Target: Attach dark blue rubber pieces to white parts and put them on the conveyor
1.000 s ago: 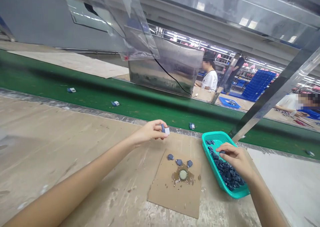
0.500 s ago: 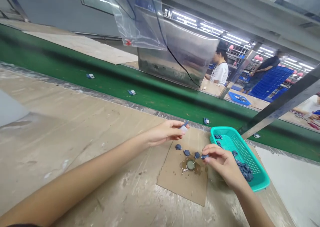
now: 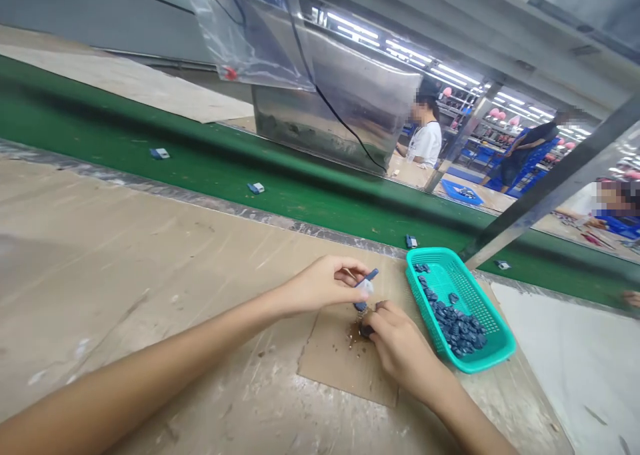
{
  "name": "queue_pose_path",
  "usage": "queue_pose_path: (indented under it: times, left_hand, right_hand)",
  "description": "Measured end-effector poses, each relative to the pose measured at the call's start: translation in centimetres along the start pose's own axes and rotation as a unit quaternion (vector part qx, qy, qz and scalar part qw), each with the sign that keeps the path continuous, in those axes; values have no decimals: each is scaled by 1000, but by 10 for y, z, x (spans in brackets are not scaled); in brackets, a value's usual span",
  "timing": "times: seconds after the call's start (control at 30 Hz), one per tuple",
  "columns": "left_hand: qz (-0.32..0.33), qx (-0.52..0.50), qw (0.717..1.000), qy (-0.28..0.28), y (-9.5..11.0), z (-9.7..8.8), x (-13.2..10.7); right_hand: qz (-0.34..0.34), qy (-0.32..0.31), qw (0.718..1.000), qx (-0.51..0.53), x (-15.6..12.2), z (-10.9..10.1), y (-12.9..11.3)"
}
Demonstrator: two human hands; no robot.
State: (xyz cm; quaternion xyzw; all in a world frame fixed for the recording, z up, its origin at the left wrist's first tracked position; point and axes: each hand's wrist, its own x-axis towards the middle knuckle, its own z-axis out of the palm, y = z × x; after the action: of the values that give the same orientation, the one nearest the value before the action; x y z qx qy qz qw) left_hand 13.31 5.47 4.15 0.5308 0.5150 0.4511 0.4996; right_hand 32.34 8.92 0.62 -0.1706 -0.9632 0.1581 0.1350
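My left hand (image 3: 327, 285) is closed on a small blue-and-white plastic part (image 3: 367, 286), pinched between thumb and fingers above the cardboard. My right hand (image 3: 397, 338) is lower and to the right, its fingers pinched together over the wet spot where a bottle cap lay. A small dark blue piece is probably in that pinch, though the fingers mostly cover it and the cap. One loose dark blue piece (image 3: 360, 305) shows just under the left hand. The brown cardboard square (image 3: 335, 368) lies beneath both hands.
A green plastic basket (image 3: 500, 359) with many dark blue pieces (image 3: 457, 328) stands right of my hands. Beyond the table edge, a green conveyor belt (image 3: 210, 165) carries several blue-and-white parts (image 3: 256, 188). A slanted metal post (image 3: 540, 181) rises behind the basket. Other people are across the belt.
My right hand has moved left and down from beside the loose pieces onto the bottle cap's spot. My left hand has come lower, closer to it, still holding the blue-and-white part.
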Motion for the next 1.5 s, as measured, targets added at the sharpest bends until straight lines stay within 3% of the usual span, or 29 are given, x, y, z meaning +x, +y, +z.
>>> queue_pose_path:
  times: [0.2,0.33,0.47,0.63,0.87,1.1,1.27,1.4,1.5]
  left_hand:
    - [51,110,992,15,3,7,-7]
    - [115,247,961,50,9,12,-13]
    - [144,290,946,33,8,14,-15]
    - [154,315,935,49,5,12,-14]
    - [204,320,924,42,1,17,-19]
    - [228,333,915,26,0,23,-23]
    - [252,360,897,44,-5,26,-25]
    - [310,394,863,61,-7,28,-27]
    - [362,412,832,80,-4,30,-30]
  right_hand:
    - [28,67,990,117,2,-11,1]
    - [64,131,962,229,1,-23,4]
    - [73,141,950,271,1,-26,7]
    - [96,143,943,286,1,-27,9]
    - [147,216,831,491,-3,-32,4]
    - [148,227,817,509,-3,-20,-4]
    - [152,233,788,550,-4,-11,-4]
    - [164,190,751,611,-5,-16,-3]
    - [164,106,723,663,-5,-23,-5]
